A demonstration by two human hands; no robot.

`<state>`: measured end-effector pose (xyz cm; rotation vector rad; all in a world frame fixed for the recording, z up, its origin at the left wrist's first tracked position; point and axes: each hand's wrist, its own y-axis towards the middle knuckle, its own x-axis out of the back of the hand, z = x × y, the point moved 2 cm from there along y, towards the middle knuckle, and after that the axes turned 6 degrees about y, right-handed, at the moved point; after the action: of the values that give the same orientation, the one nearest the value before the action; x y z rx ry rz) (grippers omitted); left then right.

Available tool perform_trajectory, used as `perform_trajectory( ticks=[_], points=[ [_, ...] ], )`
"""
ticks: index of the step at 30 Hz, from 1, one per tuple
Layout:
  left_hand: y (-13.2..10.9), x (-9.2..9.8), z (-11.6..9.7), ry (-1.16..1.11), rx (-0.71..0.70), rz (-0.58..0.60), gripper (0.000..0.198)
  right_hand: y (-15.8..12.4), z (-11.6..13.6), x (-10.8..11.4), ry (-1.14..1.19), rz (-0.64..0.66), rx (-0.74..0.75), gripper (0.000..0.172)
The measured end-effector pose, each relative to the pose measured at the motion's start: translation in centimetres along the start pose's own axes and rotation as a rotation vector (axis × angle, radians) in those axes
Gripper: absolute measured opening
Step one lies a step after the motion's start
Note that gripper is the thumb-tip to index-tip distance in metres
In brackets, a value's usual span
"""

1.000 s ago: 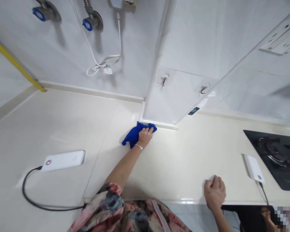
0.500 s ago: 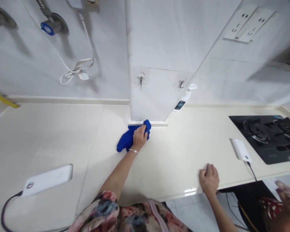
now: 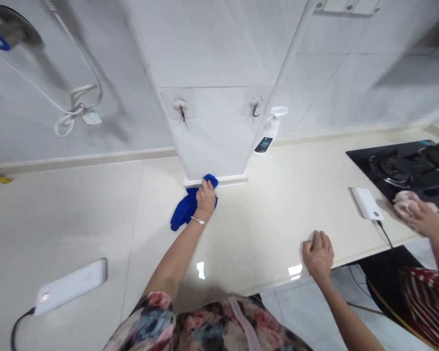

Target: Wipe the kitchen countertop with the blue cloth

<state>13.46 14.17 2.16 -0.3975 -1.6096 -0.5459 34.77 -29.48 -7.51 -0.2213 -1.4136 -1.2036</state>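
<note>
My left hand (image 3: 206, 199), with a bracelet at the wrist, is closed on a bunched blue cloth (image 3: 185, 210). It presses the cloth against the low ledge (image 3: 231, 181) at the foot of a white tiled pillar. Part of the cloth trails to the left over the cream countertop (image 3: 270, 209). Near the front edge of the counter rests my right hand (image 3: 318, 254), palm down, fingers a little bent and thumb apart, with nothing seen in it.
A white spray bottle (image 3: 268, 132) stands behind the pillar's right side. White power banks with cables lie at left (image 3: 71, 286) and right (image 3: 367, 204). A co-worker's hand (image 3: 428, 219) holds a pale pink cloth (image 3: 406, 204) at the black gas hob (image 3: 369, 153).
The camera view has shifted and tilted. My left hand stays with the cloth at the ledge. My right hand keeps its place. The co-worker's hand has moved up to the hob's front edge.
</note>
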Motion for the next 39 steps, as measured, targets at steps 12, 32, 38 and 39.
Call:
perform_trajectory(
  ticks=[12, 32, 38, 39],
  points=[
    [1.6, -0.1, -5.5, -0.093, -0.023, 0.091, 0.04, -0.1, 0.0, -0.1, 0.031, 0.032, -0.041, 0.057],
    [1.7, -3.4, -10.0, -0.33, -0.425, -0.03, 0.046, 0.1, 0.8, 0.0, 0.028, 0.021, -0.063, 0.055],
    [-2.0, -2.8, -8.7, -0.448, -0.626, -0.055, 0.067, 0.4, 1.1, -0.2, 0.048, -0.022, -0.055, 0.054],
    [-2.9, -2.7, -8.3, -0.467, -0.66, -0.048, 0.069, 0.4, 1.1, -0.2, 0.053, -0.025, -0.054, 0.054]
  ],
)
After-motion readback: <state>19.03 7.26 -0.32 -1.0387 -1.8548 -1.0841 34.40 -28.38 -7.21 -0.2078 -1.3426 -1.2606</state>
